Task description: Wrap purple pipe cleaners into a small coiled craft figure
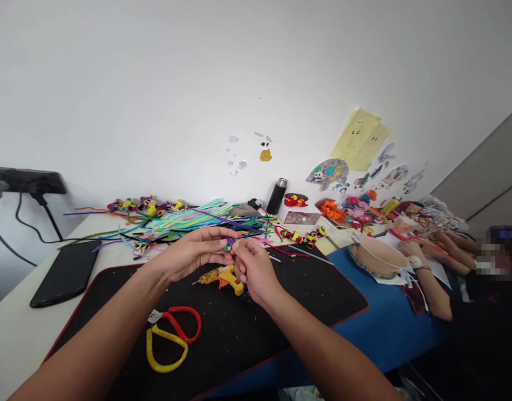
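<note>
Both hands meet above the black mat around a small purple and green fuzzy piece. My left hand pinches it between thumb and fingers from the left. From the right, my right hand has its thumb and forefinger closed at the piece's edge. A purple pipe cleaner runs behind the hands toward the upper left. Just below them lies a yellow glue gun, partly hidden by my right hand. Scissors with red and yellow handles rest nearer on the mat.
Pipe cleaners and small colourful figures lie along the wall. A black phone is at left; a black bottle and white box stand behind. At right, another person's arm is near a bowl.
</note>
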A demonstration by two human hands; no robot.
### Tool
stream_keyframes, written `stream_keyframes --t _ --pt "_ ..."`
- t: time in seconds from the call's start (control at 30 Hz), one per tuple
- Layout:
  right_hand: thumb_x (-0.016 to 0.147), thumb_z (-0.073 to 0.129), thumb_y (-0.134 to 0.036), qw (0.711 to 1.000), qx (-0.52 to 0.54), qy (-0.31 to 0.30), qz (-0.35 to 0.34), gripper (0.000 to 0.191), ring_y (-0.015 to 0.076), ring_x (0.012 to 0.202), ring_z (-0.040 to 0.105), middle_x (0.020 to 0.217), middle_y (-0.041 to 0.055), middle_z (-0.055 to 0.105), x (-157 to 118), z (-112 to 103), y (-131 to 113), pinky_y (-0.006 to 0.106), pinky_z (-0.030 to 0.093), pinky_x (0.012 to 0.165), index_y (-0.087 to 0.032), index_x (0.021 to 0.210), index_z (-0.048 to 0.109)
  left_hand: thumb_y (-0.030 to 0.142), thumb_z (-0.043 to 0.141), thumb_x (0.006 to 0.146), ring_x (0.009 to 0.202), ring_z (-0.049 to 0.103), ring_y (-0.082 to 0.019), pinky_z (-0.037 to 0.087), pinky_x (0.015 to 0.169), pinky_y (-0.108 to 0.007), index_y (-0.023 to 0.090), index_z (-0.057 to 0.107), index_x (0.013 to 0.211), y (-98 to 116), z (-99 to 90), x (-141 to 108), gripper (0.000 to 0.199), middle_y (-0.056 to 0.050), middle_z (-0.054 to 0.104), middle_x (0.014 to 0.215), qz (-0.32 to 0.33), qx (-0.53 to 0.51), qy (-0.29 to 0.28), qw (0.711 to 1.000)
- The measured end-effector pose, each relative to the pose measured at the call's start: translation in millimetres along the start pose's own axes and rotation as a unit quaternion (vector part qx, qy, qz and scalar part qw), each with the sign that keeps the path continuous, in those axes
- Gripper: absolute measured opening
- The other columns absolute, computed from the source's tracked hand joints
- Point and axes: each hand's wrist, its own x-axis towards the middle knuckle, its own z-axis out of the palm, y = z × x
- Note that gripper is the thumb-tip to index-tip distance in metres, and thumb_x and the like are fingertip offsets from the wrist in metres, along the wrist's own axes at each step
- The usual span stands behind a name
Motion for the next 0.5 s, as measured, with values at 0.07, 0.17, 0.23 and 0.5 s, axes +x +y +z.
stream_keyframes --t 0.07,0.17,0.23,0.5 --pt "0.082 0.075 -0.04 1.0 0.011 0.006 -0.004 0.033 0.0041 0.035 0.03 0.047 -0.0112 0.042 0.0 0.6 -0.8 0.02 0.019 0.037 -0.021 0.068 0.052 0.027 0.088 0.083 0.095 0.075 -0.023 0.063 0.093 -0.036 0.017 0.081 0.114 -1.7 0.4 1.7 0.034 -0.011 0.078 0.111 0.003 -0.03 -0.003 1.0" --pt "0.08 0.075 -0.038 1.0 0.025 0.013 -0.009 0.031 0.0039 0.034 0.029 0.045 -0.0118 0.041 0.0 1.7 -1.6 0.02 0.018 0.037 -0.021 0.069 0.052 0.022 0.086 0.084 0.09 0.076 -0.022 0.065 0.088 -0.036 0.014 0.081 0.112 -4.9 1.7 5.1 0.03 -0.011 0.078 0.107 0.009 -0.066 -0.007 0.998" --pt "0.08 0.075 -0.037 0.999 0.031 0.017 -0.012 0.029 0.0037 0.033 0.029 0.045 -0.0122 0.041 -0.2 2.3 -1.6 0.02 0.018 0.037 -0.021 0.069 0.053 0.019 0.085 0.083 0.086 0.076 -0.022 0.066 0.085 -0.035 0.013 0.081 0.112 -7.1 2.4 7.2 0.029 -0.012 0.078 0.105 0.013 -0.087 -0.01 0.996" --pt "0.08 0.073 -0.033 0.999 0.048 0.018 -0.017 0.021 0.0033 0.033 0.028 0.045 -0.0122 0.041 -1.5 1.5 -0.3 0.02 0.017 0.036 -0.019 0.071 0.06 0.009 0.083 0.08 0.084 0.076 -0.021 0.067 0.081 -0.032 0.011 0.082 0.105 -11.0 5.0 9.5 0.025 -0.014 0.08 0.105 0.017 -0.128 0.005 0.992"
